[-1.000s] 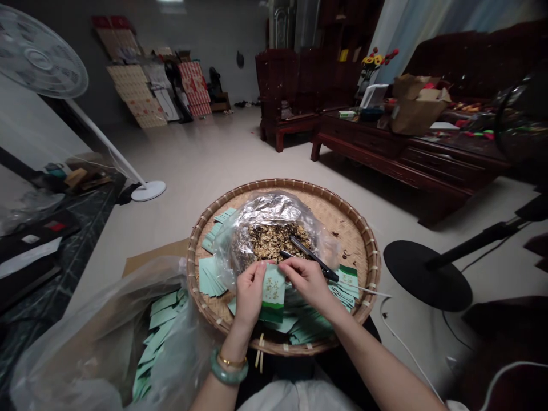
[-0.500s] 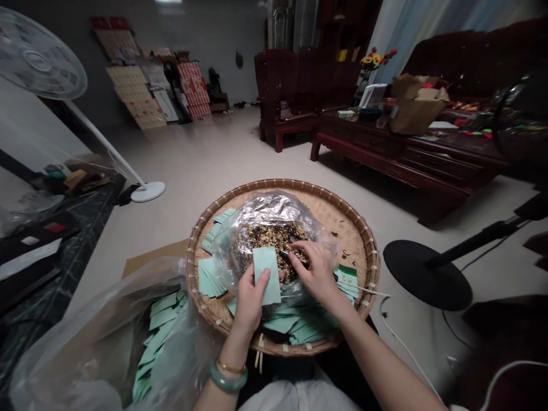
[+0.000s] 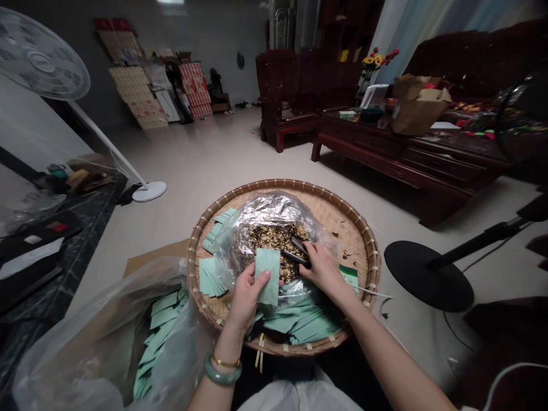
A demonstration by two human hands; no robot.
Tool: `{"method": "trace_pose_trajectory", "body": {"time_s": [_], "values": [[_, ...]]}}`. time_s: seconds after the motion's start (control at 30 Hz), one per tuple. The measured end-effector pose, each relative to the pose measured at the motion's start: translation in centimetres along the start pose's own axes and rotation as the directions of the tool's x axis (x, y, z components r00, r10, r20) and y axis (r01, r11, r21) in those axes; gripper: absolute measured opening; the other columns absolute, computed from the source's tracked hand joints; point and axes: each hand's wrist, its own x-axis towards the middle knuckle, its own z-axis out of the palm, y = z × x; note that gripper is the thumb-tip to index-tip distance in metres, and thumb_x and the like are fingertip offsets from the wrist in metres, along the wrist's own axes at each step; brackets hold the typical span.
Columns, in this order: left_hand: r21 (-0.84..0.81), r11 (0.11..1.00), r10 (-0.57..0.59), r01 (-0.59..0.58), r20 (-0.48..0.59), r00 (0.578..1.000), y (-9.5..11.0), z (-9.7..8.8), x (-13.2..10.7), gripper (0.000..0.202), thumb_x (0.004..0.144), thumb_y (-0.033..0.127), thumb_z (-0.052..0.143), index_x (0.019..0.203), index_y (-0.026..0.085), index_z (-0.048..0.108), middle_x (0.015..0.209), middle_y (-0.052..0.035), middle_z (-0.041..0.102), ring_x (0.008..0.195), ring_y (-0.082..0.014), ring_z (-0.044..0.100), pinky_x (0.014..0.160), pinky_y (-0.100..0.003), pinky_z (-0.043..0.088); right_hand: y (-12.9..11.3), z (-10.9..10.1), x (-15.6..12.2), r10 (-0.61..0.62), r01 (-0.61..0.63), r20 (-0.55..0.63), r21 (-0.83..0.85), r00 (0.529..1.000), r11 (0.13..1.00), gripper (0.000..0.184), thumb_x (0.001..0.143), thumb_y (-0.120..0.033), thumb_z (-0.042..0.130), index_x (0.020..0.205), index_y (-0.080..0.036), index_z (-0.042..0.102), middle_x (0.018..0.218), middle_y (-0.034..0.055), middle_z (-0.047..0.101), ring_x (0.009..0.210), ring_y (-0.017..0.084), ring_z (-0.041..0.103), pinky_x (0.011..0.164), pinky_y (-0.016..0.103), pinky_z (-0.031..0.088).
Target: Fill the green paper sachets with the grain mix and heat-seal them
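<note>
Between the thumb and fingers of my left hand, a small pale green paper packet stands upright. My right hand grips a black, tong-like tool, its two arms apart and pointing left towards the packet's edge. Both hands are over a clear plastic bag of dark and yellowish dried bits. The bag lies in a round woven bamboo tray. More green packets lie at the tray's near side, with a fanned stack at its left.
A large clear bag with several green packets stands left of the tray. A white cord crosses the tray's right rim. A white fan stands at left, a black fan base at right. A dark wooden table is behind.
My right hand has shifted slightly right and lower, so more of the tool's two arms shows. My left hand still holds the packet, in nearly the same place.
</note>
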Motion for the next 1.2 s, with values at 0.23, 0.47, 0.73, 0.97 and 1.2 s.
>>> {"method": "trace_pose_trajectory", "body": {"time_s": [0.23,0.47,0.73,0.97,1.2], "values": [[0.110,0.994,-0.010,0.007,0.026,1.000,-0.3,-0.7,0.3,0.049,0.065,0.039,0.075,0.100,0.011,0.057,0.076,-0.0075,0.071,0.062,-0.0198,0.068,0.050,-0.024,0.053,1.0,-1.7,0.3,-0.009,0.027,-0.065,0.279,0.998,0.960,0.045,0.079,-0.032,0.057,0.120,-0.016,0.054,0.106,0.0119,0.060,0.098,0.027,0.056,0.085,0.040,0.045],[0.226,0.974,-0.059,0.036,0.099,0.993,-0.3,-0.1,0.4,0.046,0.066,0.041,0.073,0.100,0.013,0.057,0.077,-0.0060,0.070,0.062,-0.0200,0.068,0.050,-0.024,0.052,-1.2,-6.7,0.5,-0.107,-0.089,0.243,0.677,0.964,0.731,0.043,0.077,-0.038,0.063,0.116,-0.021,0.061,0.116,0.0069,0.063,0.102,0.023,0.059,0.083,0.035,0.049],[0.281,0.959,-0.072,0.035,0.124,0.990,-0.3,0.2,0.1,0.038,0.066,0.040,0.073,0.091,0.014,0.060,0.082,-0.0056,0.069,0.060,-0.0189,0.067,0.053,-0.026,0.051,-2.6,-5.7,1.0,-0.188,-0.114,0.309,0.745,0.932,0.657,0.033,0.075,-0.029,0.066,0.106,-0.017,0.067,0.104,0.0066,0.070,0.094,0.023,0.063,0.080,0.034,0.050],[0.256,0.961,0.066,-0.101,0.142,0.988,1.1,0.2,0.7,0.040,0.068,0.037,0.072,0.101,0.015,0.065,0.091,-0.0072,0.070,0.082,-0.0185,0.064,0.070,-0.024,0.049,-2.7,-5.9,0.9,-0.186,-0.053,0.257,0.707,0.948,0.705,0.029,0.076,-0.029,0.064,0.103,-0.018,0.069,0.098,0.0055,0.071,0.083,0.021,0.063,0.072,0.032,0.050],[0.300,0.940,0.150,-0.161,0.059,0.987,2.3,0.8,2.3,0.034,0.066,0.037,0.072,0.091,0.015,0.069,0.077,-0.0031,0.068,0.067,-0.0130,0.058,0.059,-0.020,0.043,-3.3,-6.3,0.9,-0.236,-0.024,0.266,0.711,0.935,0.703,0.030,0.077,-0.026,0.063,0.106,-0.019,0.068,0.102,0.0059,0.070,0.086,0.022,0.063,0.070,0.030,0.049]]}}
